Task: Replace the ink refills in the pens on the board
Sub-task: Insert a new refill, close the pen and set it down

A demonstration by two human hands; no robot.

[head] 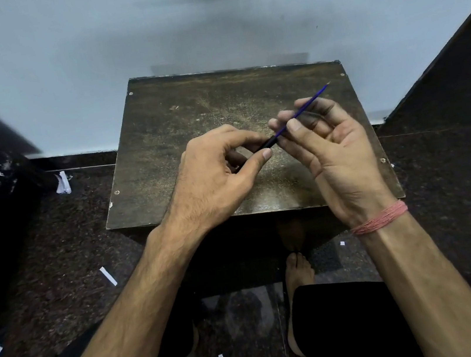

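Note:
A worn dark wooden board (177,132) lies in front of me on the floor. Above its middle, my left hand (215,175) grips a black pen barrel (268,143) between thumb and fingers; most of the barrel is hidden inside the fist. A thin blue ink refill (306,107) sticks out of the barrel's end and points up to the right, its tip past my fingers. My right hand (334,147) pinches the refill between thumb and forefinger, palm turned toward me. No other pens show on the board.
The board rests on a dark speckled stone floor (70,251) against a pale wall (202,14). Small white paper scraps (108,276) lie on the floor at the left and near my bare foot (297,273). Dark furniture flanks both sides.

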